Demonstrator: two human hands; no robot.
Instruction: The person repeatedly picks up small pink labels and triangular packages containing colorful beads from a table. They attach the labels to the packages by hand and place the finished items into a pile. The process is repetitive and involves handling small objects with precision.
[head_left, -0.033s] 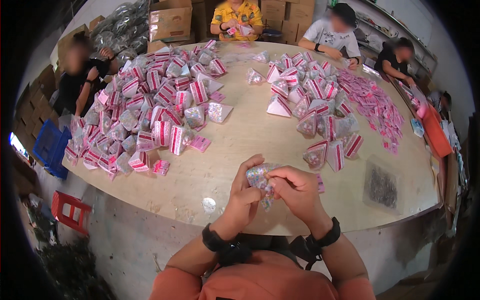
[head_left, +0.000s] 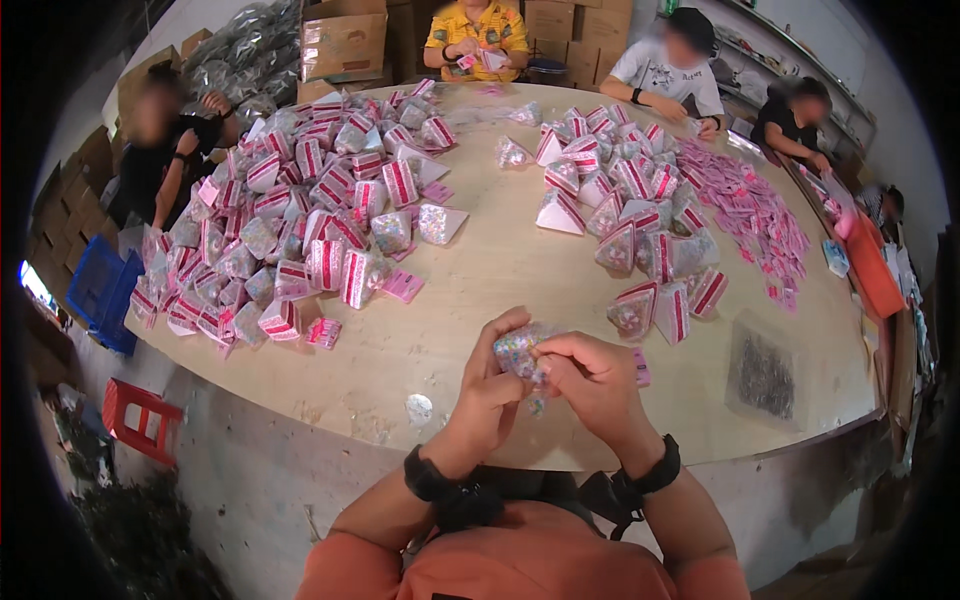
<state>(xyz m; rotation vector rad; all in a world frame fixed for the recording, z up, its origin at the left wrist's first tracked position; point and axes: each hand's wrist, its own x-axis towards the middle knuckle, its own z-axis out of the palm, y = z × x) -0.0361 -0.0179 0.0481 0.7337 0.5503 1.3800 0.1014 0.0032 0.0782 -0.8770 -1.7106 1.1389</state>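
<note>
While the left hand [head_left: 485, 395] gripped a multicolour-speckled clear bag [head_left: 515, 355] over the near side of the desk [head_left: 470, 270], the right hand [head_left: 597, 375] pinched it, apparently adjusting the film; steady support seemed needed next.

At my left I see a red stool [head_left: 143, 420] near a blue crate [head_left: 104, 292]. Farther away, a brown cardboard box [head_left: 343, 45] is beside grey bags [head_left: 245, 65]. At my right is an orange container [head_left: 874, 268].

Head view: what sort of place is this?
Probably a packing workshop: wedge-shaped plastic packets lie heaped on a shared table, several people are gathered around it, and cardboard boxes stand stacked behind.
</note>
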